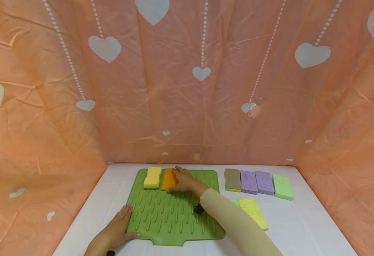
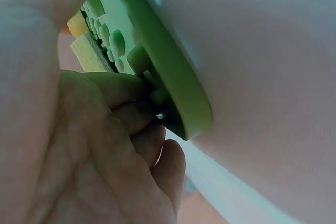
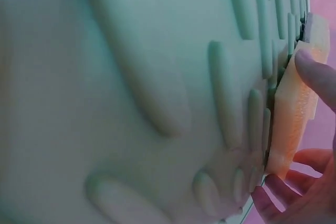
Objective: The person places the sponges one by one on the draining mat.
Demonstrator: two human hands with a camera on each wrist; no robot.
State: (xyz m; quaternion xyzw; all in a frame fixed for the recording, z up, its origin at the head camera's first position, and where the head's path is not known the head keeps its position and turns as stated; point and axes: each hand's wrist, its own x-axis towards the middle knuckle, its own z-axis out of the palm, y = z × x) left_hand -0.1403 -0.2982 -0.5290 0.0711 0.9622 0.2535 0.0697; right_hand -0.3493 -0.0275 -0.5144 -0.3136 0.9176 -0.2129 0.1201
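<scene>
A green ridged mat point(image 1: 171, 217) lies on the white table. At its far side my right hand point(image 1: 184, 180) holds an orange sponge point(image 1: 167, 179) flat on the ridges. The right wrist view has the thumb point(image 3: 315, 74) on one end of that sponge and the fingers point(image 3: 283, 190) at the other. Just left of it on the mat is a pale yellow sponge point(image 1: 153, 177) with curved-in sides. My left hand point(image 1: 116, 225) rests at the mat's near left corner, its fingers point(image 2: 136, 116) touching the edge in the left wrist view.
Right of the mat, a grey-topped sponge point(image 1: 233, 179), two purple sponges point(image 1: 249, 181) and a light green sponge point(image 1: 282, 186) stand in a row. Nearer, a bright yellow sponge point(image 1: 254, 213) lies partly behind my right sleeve point(image 1: 235, 220), a green bit beside it. An orange curtain point(image 1: 174, 117) surrounds the table.
</scene>
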